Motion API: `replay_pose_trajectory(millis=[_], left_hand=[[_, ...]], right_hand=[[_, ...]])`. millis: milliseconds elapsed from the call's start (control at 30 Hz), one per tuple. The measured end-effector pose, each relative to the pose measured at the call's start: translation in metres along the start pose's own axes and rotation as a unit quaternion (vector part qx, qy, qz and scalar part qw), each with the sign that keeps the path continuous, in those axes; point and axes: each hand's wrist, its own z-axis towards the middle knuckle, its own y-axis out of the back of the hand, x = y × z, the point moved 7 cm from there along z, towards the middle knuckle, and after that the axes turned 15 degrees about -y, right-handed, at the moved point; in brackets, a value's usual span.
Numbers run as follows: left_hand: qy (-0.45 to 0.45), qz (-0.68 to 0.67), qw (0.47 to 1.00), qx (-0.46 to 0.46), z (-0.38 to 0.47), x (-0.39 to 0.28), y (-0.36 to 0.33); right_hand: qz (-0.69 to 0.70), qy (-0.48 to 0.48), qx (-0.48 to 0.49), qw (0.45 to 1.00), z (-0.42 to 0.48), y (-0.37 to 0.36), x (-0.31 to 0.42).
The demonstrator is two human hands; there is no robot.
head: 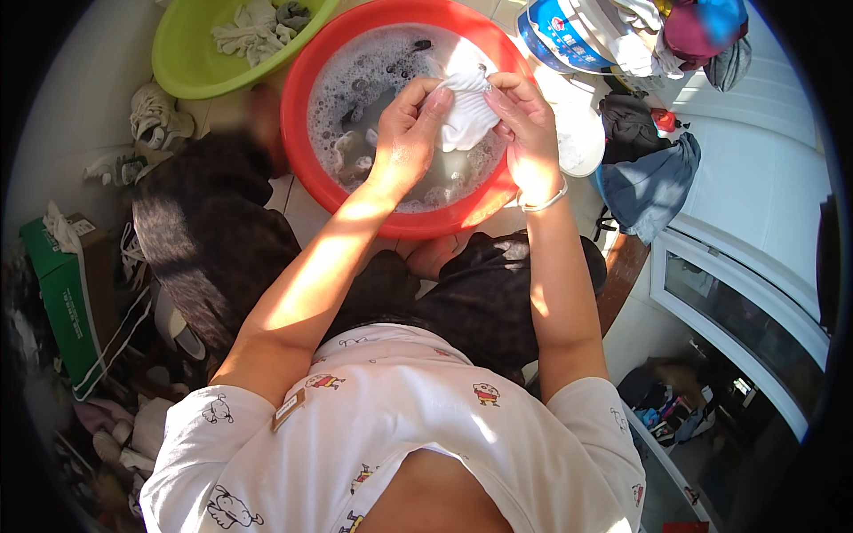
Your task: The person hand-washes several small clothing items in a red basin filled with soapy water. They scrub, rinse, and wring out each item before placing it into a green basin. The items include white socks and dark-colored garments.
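Observation:
A white ribbed cloth item (466,116), possibly a sock, is stretched between my two hands above the red basin (293,113). My left hand (406,130) pinches one side of it between thumb and fingers. On the opposite side, my right hand (530,123) grips it in the same way, with a pale band around the wrist. Cloudy, soapy water (460,163) with bubbles fills much of the basin below. Light-coloured fabric (348,152) and small dark things (422,45) show at the water's surface; what lies deeper is hidden.
A lime-green basin (174,66) at upper left holds pale cloths (246,33). To the right stand a blue-and-white bucket (556,33), a white bowl (586,143) and blue fabric (656,183). Shoes (156,120) and a green box (63,300) are at left.

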Motion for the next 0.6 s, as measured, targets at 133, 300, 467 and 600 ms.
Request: replay_pose_trajectory(millis=[133,300,467,600], left_hand=[[0.003,-0.019,1.0,0.007,0.004,-0.001,0.006],[0.058,0.019,0.997,0.055,0.004,0.004,0.007],[0.038,0.09,0.991,0.091,0.005,-0.008,0.0],[-0.19,0.262,0.942,0.091,0.015,-0.024,0.005]], right_hand=[[0.028,0.001,-0.012,1.0,0.008,0.015,-0.002],[0.022,-0.037,0.022,0.999,0.006,-0.006,-0.005],[0.014,-0.025,-0.004,1.0,0.011,0.006,-0.016],[0.002,-0.014,-0.034,0.999,0.009,0.006,-0.012]])
